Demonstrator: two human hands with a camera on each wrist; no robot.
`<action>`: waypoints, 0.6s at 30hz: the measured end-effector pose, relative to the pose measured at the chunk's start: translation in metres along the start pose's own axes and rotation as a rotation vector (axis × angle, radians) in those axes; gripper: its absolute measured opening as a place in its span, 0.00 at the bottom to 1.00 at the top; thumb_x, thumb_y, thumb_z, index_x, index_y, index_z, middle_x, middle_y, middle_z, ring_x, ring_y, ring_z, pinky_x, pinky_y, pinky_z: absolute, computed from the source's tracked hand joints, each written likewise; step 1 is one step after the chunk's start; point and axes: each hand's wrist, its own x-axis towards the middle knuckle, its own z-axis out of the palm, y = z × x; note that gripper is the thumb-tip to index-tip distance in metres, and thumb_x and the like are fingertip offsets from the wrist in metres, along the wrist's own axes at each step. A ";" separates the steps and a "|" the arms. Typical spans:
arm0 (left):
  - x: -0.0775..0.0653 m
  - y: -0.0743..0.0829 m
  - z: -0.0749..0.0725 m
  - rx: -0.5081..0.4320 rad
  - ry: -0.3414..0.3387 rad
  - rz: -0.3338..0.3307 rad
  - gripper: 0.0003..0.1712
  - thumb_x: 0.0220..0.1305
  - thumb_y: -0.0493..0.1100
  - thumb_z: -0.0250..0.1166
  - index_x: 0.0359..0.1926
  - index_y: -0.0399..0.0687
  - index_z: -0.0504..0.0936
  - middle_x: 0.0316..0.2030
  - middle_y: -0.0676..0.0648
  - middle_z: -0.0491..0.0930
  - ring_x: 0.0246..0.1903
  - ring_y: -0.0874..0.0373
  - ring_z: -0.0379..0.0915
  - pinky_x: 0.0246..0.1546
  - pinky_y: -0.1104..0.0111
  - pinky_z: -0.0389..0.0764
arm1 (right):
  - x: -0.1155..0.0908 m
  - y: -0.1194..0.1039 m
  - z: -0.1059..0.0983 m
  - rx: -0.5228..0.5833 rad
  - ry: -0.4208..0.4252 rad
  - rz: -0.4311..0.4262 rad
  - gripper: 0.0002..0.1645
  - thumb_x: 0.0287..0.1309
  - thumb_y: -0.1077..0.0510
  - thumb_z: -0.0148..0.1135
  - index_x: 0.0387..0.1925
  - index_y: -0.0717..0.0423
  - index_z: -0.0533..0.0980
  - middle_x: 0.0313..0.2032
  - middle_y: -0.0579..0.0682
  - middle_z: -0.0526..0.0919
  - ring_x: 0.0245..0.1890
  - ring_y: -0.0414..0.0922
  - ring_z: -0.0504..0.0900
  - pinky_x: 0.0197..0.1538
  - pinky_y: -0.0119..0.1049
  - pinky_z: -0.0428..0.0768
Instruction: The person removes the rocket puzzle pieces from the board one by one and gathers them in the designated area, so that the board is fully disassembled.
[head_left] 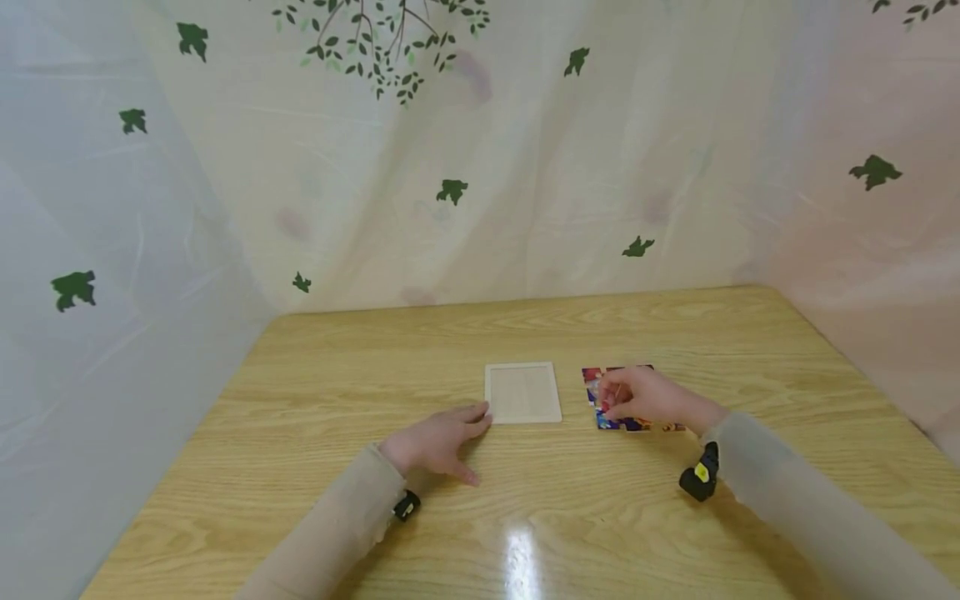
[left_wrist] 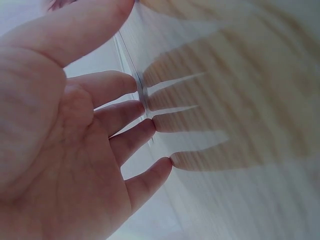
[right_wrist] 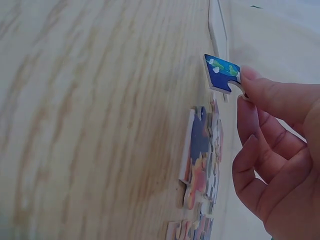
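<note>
My left hand [head_left: 438, 442] rests with its fingers extended at the lower left corner of a square, pale wooden puzzle frame [head_left: 523, 393]. In the left wrist view, the fingertips [left_wrist: 147, 122] touch down along the frame's edge and tabletop. My right hand [head_left: 647, 396] pinches a jigsaw piece [right_wrist: 220, 74] between thumb and forefinger; it is blue with green and white patches and has a rounded notch. Below this hand lie several colourful jigsaw pieces [head_left: 624, 424], partly hidden by it in the head view.
A wood-grain table [head_left: 360, 358] carries everything. Pale curtains [head_left: 525, 250] with green bird and leaf prints stand along its back and sides. A dark camera band [head_left: 701, 473] sits on the right wrist, another [head_left: 407, 505] on the left.
</note>
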 end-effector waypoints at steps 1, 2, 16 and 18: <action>0.000 0.000 0.000 -0.001 0.000 0.000 0.51 0.52 0.52 0.71 0.70 0.35 0.57 0.72 0.37 0.50 0.71 0.44 0.49 0.69 0.55 0.56 | 0.000 0.001 0.001 0.000 -0.008 -0.004 0.07 0.53 0.62 0.67 0.33 0.53 0.76 0.29 0.45 0.78 0.31 0.42 0.74 0.35 0.32 0.77; -0.001 0.000 0.000 -0.001 -0.001 -0.001 0.51 0.52 0.52 0.71 0.69 0.35 0.58 0.72 0.37 0.51 0.71 0.44 0.49 0.69 0.55 0.56 | 0.000 0.001 0.002 0.001 -0.013 -0.009 0.07 0.52 0.62 0.68 0.32 0.53 0.76 0.29 0.45 0.78 0.30 0.42 0.74 0.34 0.32 0.77; 0.001 -0.002 0.002 0.005 0.003 0.002 0.52 0.51 0.53 0.71 0.70 0.35 0.58 0.72 0.37 0.50 0.71 0.44 0.49 0.69 0.54 0.56 | 0.001 -0.003 0.007 -0.072 0.028 -0.009 0.09 0.49 0.64 0.70 0.30 0.54 0.77 0.27 0.44 0.78 0.28 0.39 0.74 0.32 0.29 0.75; 0.001 -0.003 0.002 0.006 0.003 0.007 0.51 0.52 0.53 0.71 0.70 0.35 0.58 0.72 0.37 0.50 0.71 0.44 0.49 0.69 0.54 0.57 | 0.002 -0.003 0.007 -0.084 0.028 -0.012 0.08 0.49 0.64 0.70 0.30 0.55 0.77 0.28 0.44 0.79 0.29 0.38 0.74 0.33 0.29 0.76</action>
